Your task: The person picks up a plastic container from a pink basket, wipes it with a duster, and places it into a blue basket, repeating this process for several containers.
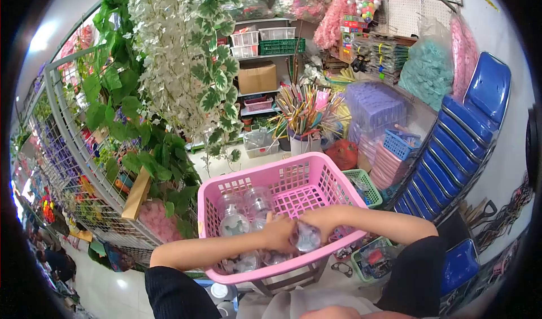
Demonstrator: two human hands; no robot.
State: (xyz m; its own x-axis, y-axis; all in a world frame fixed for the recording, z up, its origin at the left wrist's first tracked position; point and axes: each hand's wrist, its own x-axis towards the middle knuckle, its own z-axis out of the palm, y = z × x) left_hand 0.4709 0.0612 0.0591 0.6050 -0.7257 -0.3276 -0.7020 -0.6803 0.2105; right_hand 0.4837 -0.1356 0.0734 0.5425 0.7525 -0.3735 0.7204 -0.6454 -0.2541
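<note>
A pink plastic basket (324, 159) stands in front of me, with several clear plastic containers (234, 224) in its left and near parts. Both my hands are inside it, close together. My right hand (322, 222) has its fingers round a clear container (306, 238) near the basket's near wall. My left hand (279, 232) reaches to the same container from the left, above other containers; its fingertips are partly hidden, and whether it grips anything is unclear. The slatted bottom shows at the basket's far right.
Stacked blue chairs (451, 155) rise at the right. Green baskets (364, 186) sit beside the pink one. A metal grid (84, 144) with hanging leaves and flowers stands at the left. Behind are shelves with crates (281, 46), a cardboard box (257, 77) and a bucket of colourful sticks (305, 145).
</note>
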